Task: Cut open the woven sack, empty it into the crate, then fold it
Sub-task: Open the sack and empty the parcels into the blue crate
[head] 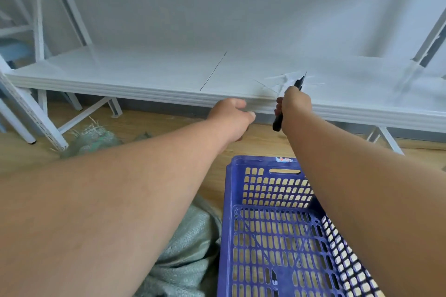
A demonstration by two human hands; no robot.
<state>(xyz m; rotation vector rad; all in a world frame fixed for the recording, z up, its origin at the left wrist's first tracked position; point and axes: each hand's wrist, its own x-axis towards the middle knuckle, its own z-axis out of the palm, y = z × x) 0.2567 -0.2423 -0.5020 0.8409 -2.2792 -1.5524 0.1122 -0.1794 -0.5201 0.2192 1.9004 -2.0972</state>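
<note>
A blue perforated plastic crate (270,224) stands on the wooden floor at the lower right, with nothing visible inside it. A pale green woven sack (190,243) lies crumpled on the floor to the crate's left, partly under my left forearm. My right hand (295,103) grips a black-handled cutter (277,123) at the front edge of the white shelf, its tip pointing up over the shelf. My left hand (231,116) is stretched toward the shelf edge with fingers curled and nothing visible in it.
A low white metal shelf (144,75) spans the view ahead, with torn white tape near the cutter. Shelf legs and braces stand at left and right. Another greenish woven bundle (94,137) with frayed strands lies on the floor under the shelf's left end.
</note>
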